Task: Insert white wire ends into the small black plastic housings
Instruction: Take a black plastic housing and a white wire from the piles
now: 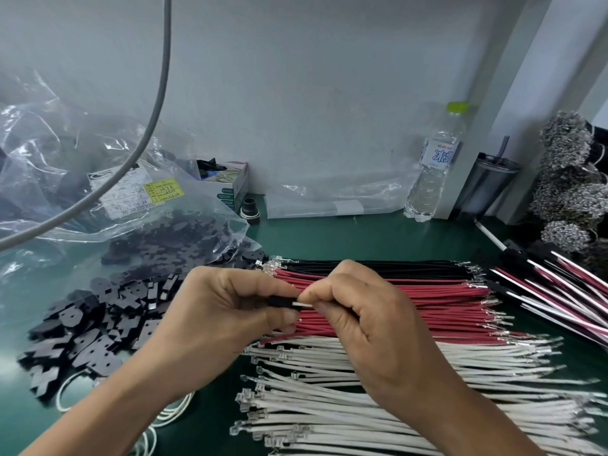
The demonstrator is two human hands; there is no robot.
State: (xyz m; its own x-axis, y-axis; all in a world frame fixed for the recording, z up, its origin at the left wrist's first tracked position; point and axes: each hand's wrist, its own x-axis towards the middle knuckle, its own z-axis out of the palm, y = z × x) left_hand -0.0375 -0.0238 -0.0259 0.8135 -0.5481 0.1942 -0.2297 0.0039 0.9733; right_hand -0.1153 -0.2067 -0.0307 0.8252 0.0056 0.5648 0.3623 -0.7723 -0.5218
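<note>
My left hand (227, 311) pinches a small black plastic housing (281, 301) between thumb and fingers. My right hand (365, 317) pinches the end of a white wire (304, 305) right at the housing's opening; the rest of that wire is hidden under the hand. Both hands hover over rows of cut wires on the green mat: white wires (362, 390) nearest me, red wires (427, 301) behind them, black wires (378, 268) at the back. A loose heap of black housings (98, 327) lies to the left.
A clear plastic bag (98, 192) of black parts with labels spills at the left. A grey cable (158, 93) hangs across it. At the back stand a water bottle (434, 162), a dark tumbler (483, 185) and a small box (230, 182). Finished wire assemblies (559, 284) lie at the right.
</note>
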